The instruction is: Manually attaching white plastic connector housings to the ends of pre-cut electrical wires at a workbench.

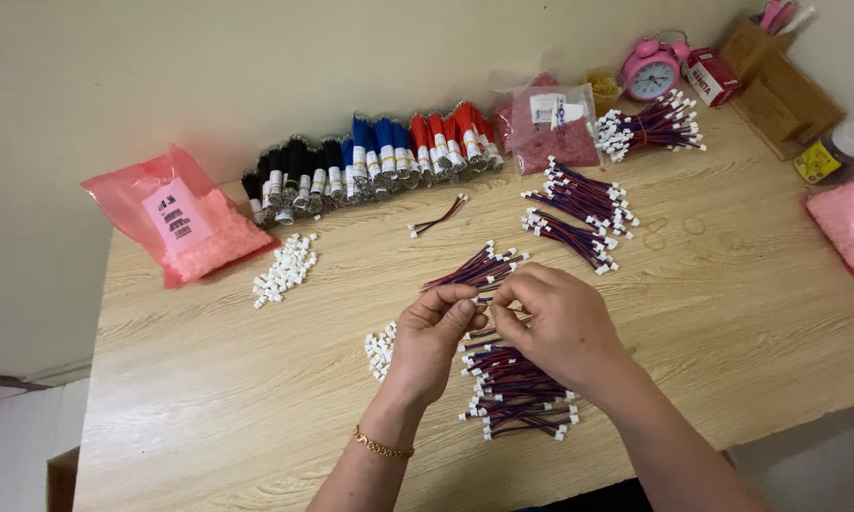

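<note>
Left hand (pixel 434 332) and right hand (pixel 555 322), fingertips pinched together.

Left hand (pixel 434 334) and right hand (pixel 552 322) pinching a red-and-blue wire lead (pixel 487 301) together, loose pile of wire harnesses (pixel 517 403) beneath, small white connector housings (pixel 285 269) scattered on wooden table (pixel 209 398), pink alarm clock (pixel 651 72) at back.

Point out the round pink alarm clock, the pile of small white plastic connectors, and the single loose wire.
Round pink alarm clock (pixel 652 74), head view, dial.
Pile of small white plastic connectors (pixel 285 270), head view, middle.
Single loose wire (pixel 440 216), head view, mid-length.

Light wood-grain desk (pixel 209 398) pushed against plain cream wall (pixel 256 66). Pale floor (pixel 10 446) past desk's left edge. Even, soft light.
</note>
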